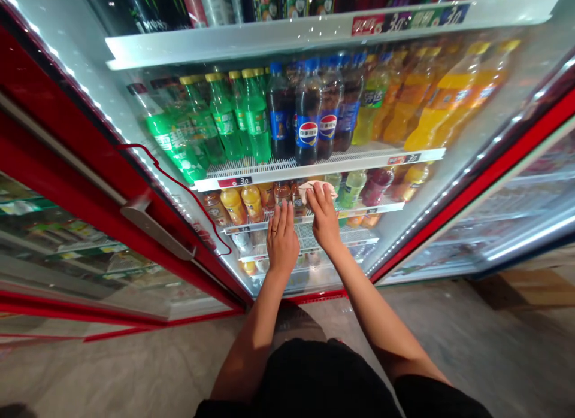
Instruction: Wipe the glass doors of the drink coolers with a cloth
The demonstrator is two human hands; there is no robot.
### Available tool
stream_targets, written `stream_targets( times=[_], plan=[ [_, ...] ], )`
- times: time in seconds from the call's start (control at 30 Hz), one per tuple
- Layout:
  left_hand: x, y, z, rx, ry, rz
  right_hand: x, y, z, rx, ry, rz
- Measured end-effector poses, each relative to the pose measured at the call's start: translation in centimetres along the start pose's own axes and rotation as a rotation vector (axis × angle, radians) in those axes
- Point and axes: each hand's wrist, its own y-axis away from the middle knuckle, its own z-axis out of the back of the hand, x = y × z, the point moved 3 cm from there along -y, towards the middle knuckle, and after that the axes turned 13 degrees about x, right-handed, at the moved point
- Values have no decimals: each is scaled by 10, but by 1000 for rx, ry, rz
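My left hand has its fingers stretched out and lies flat against what looks like the glass front of a lit drinks fridge; a ring shows on one finger. Just to the right, my right hand presses a pale folded cloth against the same surface, the fingers over it. Part of the cloth is hidden under the hand. Behind both hands are fridge shelves with small bottles, among them a yellow drink bottle and a dark pink bottle.
Higher up, cola bottles, green soda bottles and orange soda bottles stand on a white shelf. A metal handle sits on the red frame at left. Grey floor and a wooden pallet lie at right.
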Motion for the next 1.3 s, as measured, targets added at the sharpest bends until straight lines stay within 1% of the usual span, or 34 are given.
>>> stream_targets(
  times=[0.07, 0.17, 0.23, 0.33, 0.4, 0.5, 0.6, 0.67, 0.73, 0.8, 0.87, 0.93, 1.03, 1.17, 1.23, 1.3],
  plan=[
    [-5, -4, -3, -2, -7, 3, -3, 3, -2, 46, -8, 50],
    [-12, -8, -8, -21, -5, 18, -16, 13, 1, 87, 32, 118],
    [-18, -11, -11, -27, 7, 21, -26, 18, 7, 57, 55, 121],
    [-27, -13, -15, -8, 12, 23, -36, 14, 18, -7, 34, 62],
    [-32, -16, -17, 0, -6, 21, -36, 7, 22, -27, -5, 48],
    [-38, -20, -18, -24, -30, 17, -31, 0, 21, -35, -59, 101],
    [-42, -25, -19, -55, -37, 9, -32, 8, 17, 27, -71, 176],
    [-44, -27, -20, -66, -42, 4, -38, 17, 16, 78, -65, 189],
    [-46, -28, -20, -68, -51, 10, -46, 25, 19, 69, -64, 165],
    [-47, -28, -21, -52, -56, 24, -53, 27, 26, -2, -77, 116],
    [-50, -29, -23, -37, -54, 32, -59, 24, 33, -63, -94, 64],
    [-53, -30, -25, -30, -46, 30, -61, 18, 37, -78, -96, 33],
    [-58, -31, -29, -46, -32, 20, -64, 15, 36, -36, -93, 54],
    [-67, -33, -35, -57, -30, -12, -73, 28, 33, 60, -108, 153],
    [-72, -35, -37, -53, -36, -29, -80, 33, 37, 66, -110, 182],
    [-76, -37, -37, -46, -43, -38, -84, 35, 42, 33, -112, 178]
  ],
)
